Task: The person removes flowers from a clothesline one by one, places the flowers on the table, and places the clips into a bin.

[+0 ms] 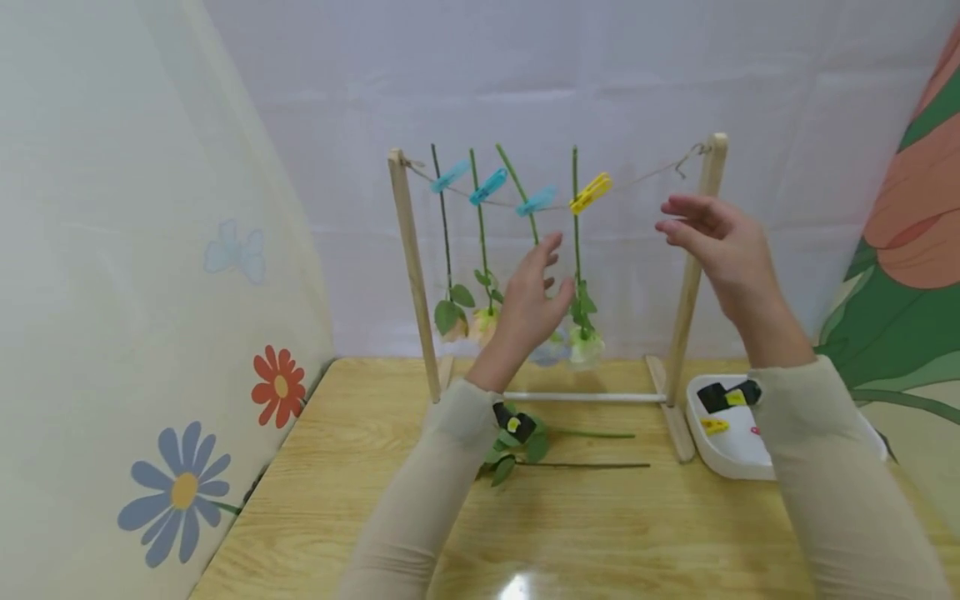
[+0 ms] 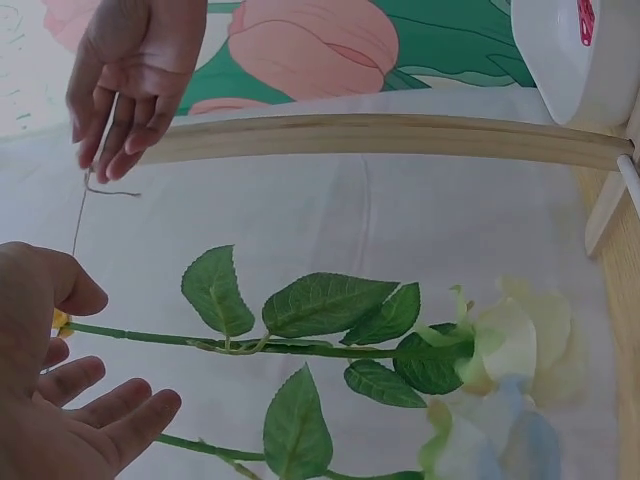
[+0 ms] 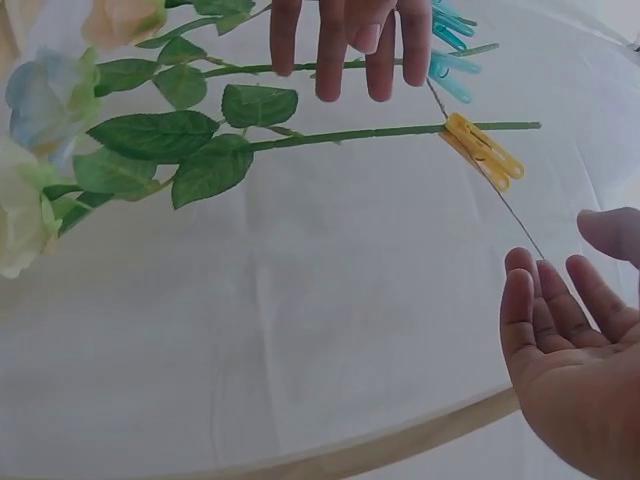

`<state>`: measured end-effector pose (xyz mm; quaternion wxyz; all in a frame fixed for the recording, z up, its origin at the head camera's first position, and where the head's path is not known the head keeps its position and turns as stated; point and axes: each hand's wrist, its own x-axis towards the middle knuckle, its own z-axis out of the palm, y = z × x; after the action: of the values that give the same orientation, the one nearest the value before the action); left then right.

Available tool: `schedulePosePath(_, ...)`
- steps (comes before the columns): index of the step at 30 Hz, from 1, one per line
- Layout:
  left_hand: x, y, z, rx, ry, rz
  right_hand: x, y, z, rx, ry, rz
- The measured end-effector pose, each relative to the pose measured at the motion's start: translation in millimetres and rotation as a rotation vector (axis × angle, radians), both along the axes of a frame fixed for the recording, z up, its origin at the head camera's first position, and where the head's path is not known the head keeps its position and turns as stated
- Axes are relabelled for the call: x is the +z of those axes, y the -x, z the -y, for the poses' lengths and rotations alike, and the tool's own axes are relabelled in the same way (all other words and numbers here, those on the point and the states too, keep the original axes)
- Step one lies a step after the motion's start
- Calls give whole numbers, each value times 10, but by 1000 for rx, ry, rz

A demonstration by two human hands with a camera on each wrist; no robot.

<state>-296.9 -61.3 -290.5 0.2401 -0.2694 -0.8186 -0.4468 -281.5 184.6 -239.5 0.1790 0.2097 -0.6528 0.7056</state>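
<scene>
Left hand [image 1: 531,302]: its fingers were spread wide and held nothing, below and left of the yellow clip [image 1: 592,193].
Right hand [image 1: 718,246]: its fingers were loosely bent around nothing, right of the yellow clip, near the string [image 1: 645,177].
Hanging flowers [image 1: 586,343]: four hung heads down, one from the yellow clip, three from blue clips [image 1: 489,187] to its left.
Loose leafy stems [image 1: 537,446]: these lay on the table [image 1: 585,533], below the yellow clip.
White tray [image 1: 731,468]: it stood lower right of the yellow clip.

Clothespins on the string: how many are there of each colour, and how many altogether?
Blue clothespins: 3
Yellow clothespin: 1
Total on the string: 4
</scene>
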Motion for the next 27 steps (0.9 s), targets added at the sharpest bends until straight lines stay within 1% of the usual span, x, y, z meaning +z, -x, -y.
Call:
schedulePosePath(3, 6, 17, -26, -14, -44, 28, 33, 27, 55, 37, 65, -16)
schedulePosePath(6, 7, 38, -58, -19, -73, 40, 75, 55, 107, 73, 120, -33)
schedulePosePath(8, 9, 56, -79, -17, -83, 46, 103, 67, 134, 82, 132, -36)
schedulePosePath(11, 20, 73, -106, -9, -88, 62, 147, 79, 173, 58, 108, -33)
schedulePosePath(15, 45, 108, -121, 5, -101, 96, 201, 101, 227, 7, 36, -19)
schedulePosePath(18, 62, 138, -128, -1, -140, 120, 239, 134, 272, -21, -23, -8)
schedulePosePath(22, 76, 172, -146, -25, -189, 136, 298, 182, 334, -32, -46, 16)
schedulePosePath(27, 81, 215, -176, -34, -211, 143, 388, 216, 384, -43, -66, 67)
